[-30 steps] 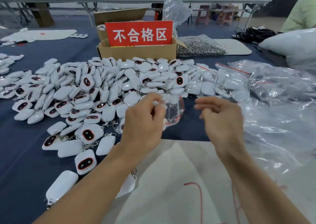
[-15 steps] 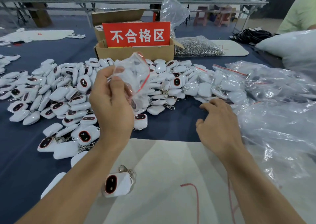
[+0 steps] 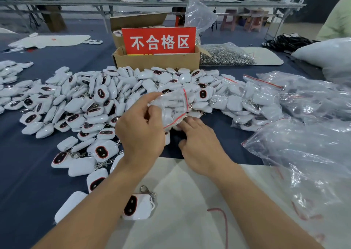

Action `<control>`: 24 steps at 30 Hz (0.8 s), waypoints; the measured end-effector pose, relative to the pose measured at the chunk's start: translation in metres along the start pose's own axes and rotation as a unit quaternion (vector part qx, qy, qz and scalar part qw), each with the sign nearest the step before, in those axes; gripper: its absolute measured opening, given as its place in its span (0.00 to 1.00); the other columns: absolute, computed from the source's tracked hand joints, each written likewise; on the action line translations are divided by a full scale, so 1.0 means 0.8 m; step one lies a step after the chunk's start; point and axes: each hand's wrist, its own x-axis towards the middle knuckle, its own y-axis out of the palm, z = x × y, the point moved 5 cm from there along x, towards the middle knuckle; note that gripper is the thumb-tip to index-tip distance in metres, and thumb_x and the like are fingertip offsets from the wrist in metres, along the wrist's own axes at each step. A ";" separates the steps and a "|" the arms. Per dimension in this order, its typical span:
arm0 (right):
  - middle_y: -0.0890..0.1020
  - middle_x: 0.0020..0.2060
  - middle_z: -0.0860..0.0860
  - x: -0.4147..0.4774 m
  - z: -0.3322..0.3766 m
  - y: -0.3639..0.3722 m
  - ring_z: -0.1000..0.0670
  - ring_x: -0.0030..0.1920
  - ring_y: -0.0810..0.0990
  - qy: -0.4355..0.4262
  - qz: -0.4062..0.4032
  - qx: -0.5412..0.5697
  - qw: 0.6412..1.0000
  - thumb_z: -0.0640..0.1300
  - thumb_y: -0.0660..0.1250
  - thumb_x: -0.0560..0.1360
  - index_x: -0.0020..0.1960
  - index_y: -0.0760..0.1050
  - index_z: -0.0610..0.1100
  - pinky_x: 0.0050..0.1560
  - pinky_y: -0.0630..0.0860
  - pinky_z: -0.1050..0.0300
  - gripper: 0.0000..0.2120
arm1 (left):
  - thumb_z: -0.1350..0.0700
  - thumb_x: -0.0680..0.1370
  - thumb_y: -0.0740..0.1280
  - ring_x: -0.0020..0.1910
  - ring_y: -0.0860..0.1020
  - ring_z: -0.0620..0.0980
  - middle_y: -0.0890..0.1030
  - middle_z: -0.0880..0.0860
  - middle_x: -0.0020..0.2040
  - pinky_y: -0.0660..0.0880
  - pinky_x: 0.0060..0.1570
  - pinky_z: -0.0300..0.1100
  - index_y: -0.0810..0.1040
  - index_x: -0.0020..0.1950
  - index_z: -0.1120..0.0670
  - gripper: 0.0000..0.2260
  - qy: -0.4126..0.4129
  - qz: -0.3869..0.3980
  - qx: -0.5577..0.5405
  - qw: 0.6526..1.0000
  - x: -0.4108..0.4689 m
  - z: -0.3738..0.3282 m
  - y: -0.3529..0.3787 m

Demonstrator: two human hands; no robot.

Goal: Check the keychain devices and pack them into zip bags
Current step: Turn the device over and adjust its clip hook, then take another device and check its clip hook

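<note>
My left hand (image 3: 140,133) pinches a clear zip bag (image 3: 171,106) with a red seal strip, held just above the near edge of the pile. A big pile of white keychain devices (image 3: 114,100) with dark oval faces covers the blue table. My right hand (image 3: 199,144) lies below the bag, its fingers stretched toward the devices at the pile's edge; the bag partly hides the fingertips. One device (image 3: 136,207) with a metal clasp lies face up on the white mat (image 3: 180,201) beside my left forearm.
A cardboard box (image 3: 159,60) with a red sign (image 3: 158,41) stands behind the pile. A bag of metal rings (image 3: 226,55) lies to its right. Bagged devices (image 3: 256,100) and a heap of empty zip bags (image 3: 303,153) fill the right side. A person's sleeve (image 3: 338,21) shows at top right.
My left hand has brought the zip bag from up on the left down to the centre. My right hand has slid left and forward under the bag to the pile's edge.
</note>
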 end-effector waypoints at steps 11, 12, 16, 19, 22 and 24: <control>0.76 0.36 0.55 -0.035 -0.016 -0.023 0.51 0.39 0.73 0.061 -0.069 0.061 0.994 0.47 0.61 0.83 0.47 0.70 0.52 0.40 0.65 0.49 0.05 | 0.53 0.75 0.60 0.34 0.74 0.47 0.75 0.46 0.29 0.70 0.35 0.40 0.85 0.58 0.41 0.18 0.017 0.063 0.038 0.997 -0.014 -0.006 0.009; 0.77 0.34 0.53 -0.044 -0.024 -0.030 0.52 0.36 0.74 0.093 -0.099 0.112 0.984 0.48 0.61 0.83 0.46 0.72 0.51 0.38 0.70 0.52 0.07 | 0.52 0.75 0.61 0.32 0.74 0.48 0.72 0.47 0.26 0.71 0.35 0.41 0.85 0.59 0.41 0.18 0.021 0.078 0.045 0.996 -0.017 -0.009 0.010; 0.79 0.28 0.49 -0.078 -0.058 -0.047 0.52 0.25 0.73 0.203 -0.181 0.359 0.893 0.47 0.61 0.82 0.40 0.78 0.48 0.30 0.72 0.55 0.14 | 0.50 0.74 0.67 0.27 0.70 0.49 0.65 0.45 0.25 0.73 0.35 0.43 0.84 0.63 0.42 0.18 0.126 0.137 0.101 0.977 -0.029 -0.034 0.018; 0.77 0.27 0.43 -0.080 -0.069 -0.050 0.50 0.24 0.71 0.255 -0.163 0.479 0.824 0.44 0.64 0.83 0.38 0.80 0.45 0.26 0.68 0.58 0.15 | 0.49 0.72 0.72 0.29 0.72 0.49 0.63 0.44 0.30 0.71 0.33 0.40 0.86 0.58 0.43 0.15 0.232 0.186 0.117 0.948 -0.050 -0.054 0.029; 0.81 0.33 0.45 -0.072 -0.062 -0.053 0.49 0.27 0.74 0.228 -0.110 0.526 0.812 0.34 0.66 0.79 0.44 0.81 0.43 0.27 0.68 0.62 0.08 | 0.44 0.76 0.69 0.36 0.77 0.45 0.76 0.42 0.33 0.76 0.43 0.43 0.81 0.64 0.38 0.16 0.146 0.265 0.103 0.947 -0.063 -0.045 0.044; 0.80 0.32 0.45 -0.069 -0.058 -0.054 0.50 0.27 0.74 0.201 -0.084 0.523 0.824 0.32 0.68 0.77 0.46 0.82 0.41 0.27 0.67 0.62 0.07 | 0.41 0.77 0.69 0.40 0.78 0.41 0.82 0.40 0.39 0.75 0.47 0.38 0.79 0.66 0.37 0.18 0.068 0.303 0.073 0.948 -0.061 -0.031 0.051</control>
